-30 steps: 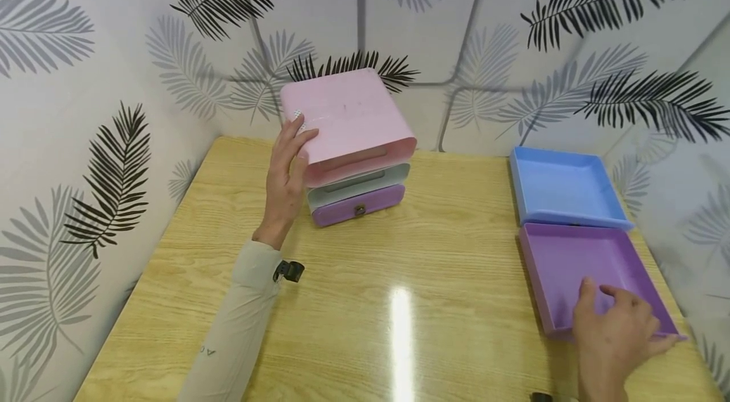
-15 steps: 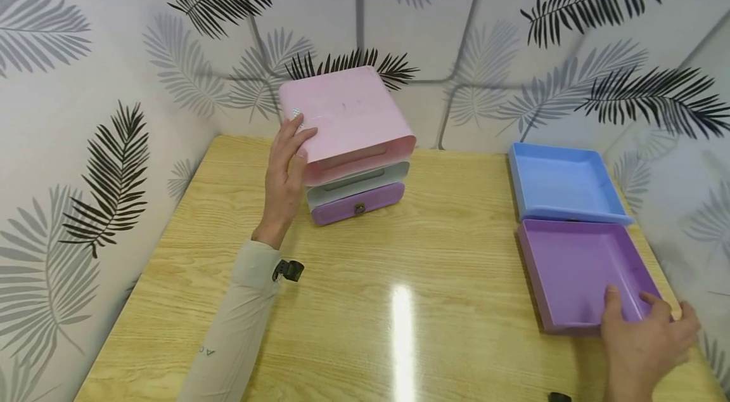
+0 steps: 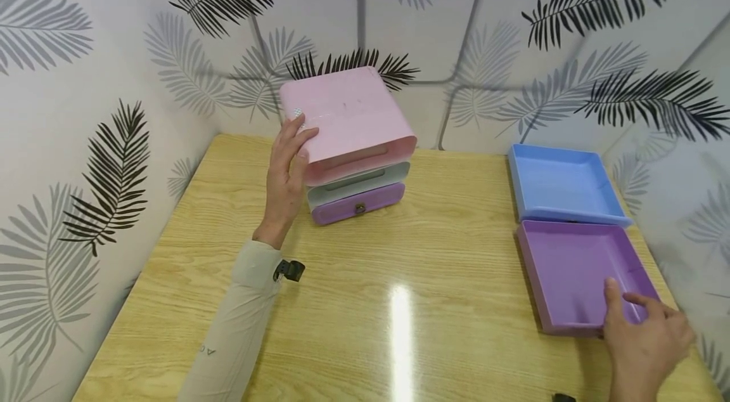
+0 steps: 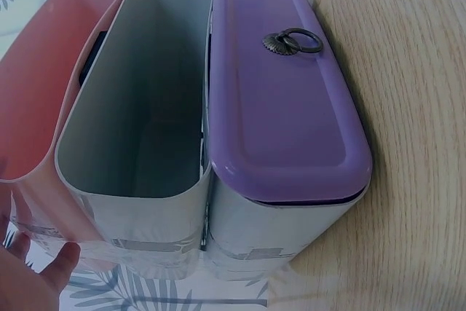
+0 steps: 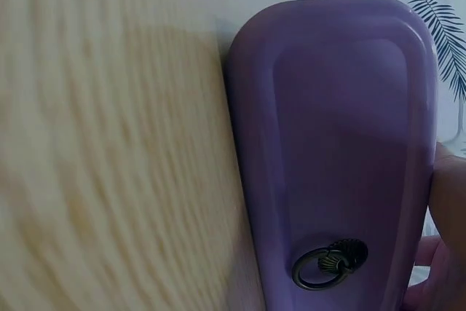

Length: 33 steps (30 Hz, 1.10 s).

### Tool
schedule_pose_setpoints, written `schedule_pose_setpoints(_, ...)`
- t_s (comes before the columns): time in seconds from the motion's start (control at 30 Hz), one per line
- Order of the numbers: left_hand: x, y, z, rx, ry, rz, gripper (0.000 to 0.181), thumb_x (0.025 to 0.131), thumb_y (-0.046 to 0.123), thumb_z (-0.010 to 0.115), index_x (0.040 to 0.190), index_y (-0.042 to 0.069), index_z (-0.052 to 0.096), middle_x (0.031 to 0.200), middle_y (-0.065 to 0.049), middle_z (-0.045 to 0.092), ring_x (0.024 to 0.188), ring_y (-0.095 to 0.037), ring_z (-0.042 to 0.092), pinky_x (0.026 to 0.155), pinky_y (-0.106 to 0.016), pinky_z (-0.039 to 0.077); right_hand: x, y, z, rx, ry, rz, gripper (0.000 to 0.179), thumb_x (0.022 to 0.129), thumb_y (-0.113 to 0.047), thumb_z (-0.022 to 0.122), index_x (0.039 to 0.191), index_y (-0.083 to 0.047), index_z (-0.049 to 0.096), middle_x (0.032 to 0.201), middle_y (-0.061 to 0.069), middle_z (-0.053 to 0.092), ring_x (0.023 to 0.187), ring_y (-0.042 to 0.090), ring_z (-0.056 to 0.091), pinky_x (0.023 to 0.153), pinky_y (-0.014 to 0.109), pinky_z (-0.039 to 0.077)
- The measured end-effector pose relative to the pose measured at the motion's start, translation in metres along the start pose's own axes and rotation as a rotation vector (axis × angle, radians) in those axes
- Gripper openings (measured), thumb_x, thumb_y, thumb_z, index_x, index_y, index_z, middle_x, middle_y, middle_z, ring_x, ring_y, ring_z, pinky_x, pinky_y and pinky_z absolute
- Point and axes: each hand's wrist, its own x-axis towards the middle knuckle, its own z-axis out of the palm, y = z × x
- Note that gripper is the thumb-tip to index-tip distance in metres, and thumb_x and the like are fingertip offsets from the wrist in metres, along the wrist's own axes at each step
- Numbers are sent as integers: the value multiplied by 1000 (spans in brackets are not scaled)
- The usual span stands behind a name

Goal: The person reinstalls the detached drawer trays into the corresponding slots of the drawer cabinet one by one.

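A small three-tier storage unit stands at the back left, with a pink top tier [image 3: 345, 113], a grey-white middle tier [image 3: 359, 179] and a purple drawer front [image 4: 280, 85] at the bottom. The two upper tiers gape without drawers. My left hand [image 3: 285, 177] rests on the left side and top edge of the pink tier. A loose purple drawer [image 3: 570, 269] lies on the right, its front panel facing me with a dark ring pull [image 5: 329, 264]. At the top edge of that panel is my right hand [image 3: 647, 338], thumb and fingers loosely bent over the drawer.
Behind the purple drawer, a blue drawer [image 3: 570, 183] lies against it near the wall. Both sit on a wood-grain table [image 3: 445, 300] near its right edge. Leaf-patterned walls [image 3: 399, 15] rise behind and at the sides.
My right hand has shifted right along the front of the purple drawer, then slightly back and up. My left hand, the storage unit and both drawers look the same.
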Motion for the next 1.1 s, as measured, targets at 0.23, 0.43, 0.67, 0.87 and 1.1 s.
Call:
schedule_pose_setpoints(0.23, 0, 0, 4, -21, 5, 13, 37, 109, 16, 44, 139, 12, 66, 165, -3, 45, 163, -27, 21, 134, -47, 15, -6, 3, -1, -89, 22, -17, 75, 97, -67, 55, 114, 4, 72, 126, 39, 61, 128, 56, 45, 106, 73, 25)
schedule_pose_setpoints(0.43, -1, -2, 2, -5, 12, 14, 38, 109, 17, 44, 140, 14, 65, 165, -3, 45, 163, -26, 22, 134, -47, 16, -12, 5, 4, -157, -40, -76, 71, 98, -67, 54, 102, 1, 76, 125, 35, 66, 116, 57, 51, 98, 72, 27)
schedule_pose_setpoints(0.67, -2, -5, 0, 3, 15, 22, 38, 109, 17, 43, 140, 14, 65, 165, -3, 45, 163, -25, 21, 134, -48, 16, -19, 1, 8, -213, -182, -179, 65, 99, -62, 56, 91, -1, 76, 123, 30, 70, 115, 53, 56, 90, 70, 32)
schedule_pose_setpoints(0.87, -2, -4, 2, -9, 5, 27, 39, 108, 17, 44, 140, 12, 65, 165, -5, 46, 163, -26, 22, 134, -48, 15, -29, -2, 13, -112, -188, -368, 34, 90, -37, 78, 84, -4, 77, 101, 23, 76, 96, 47, 60, 77, 61, 41)
schedule_pose_setpoints(1.1, 0, -3, 2, -36, 25, 36, 38, 106, 11, 46, 138, 9, 66, 164, -10, 46, 162, -31, 22, 133, -51, 15, -36, -7, 13, -117, -285, -518, 31, 76, -31, 93, 86, -7, 76, 94, 14, 73, 92, 38, 58, 73, 54, 47)
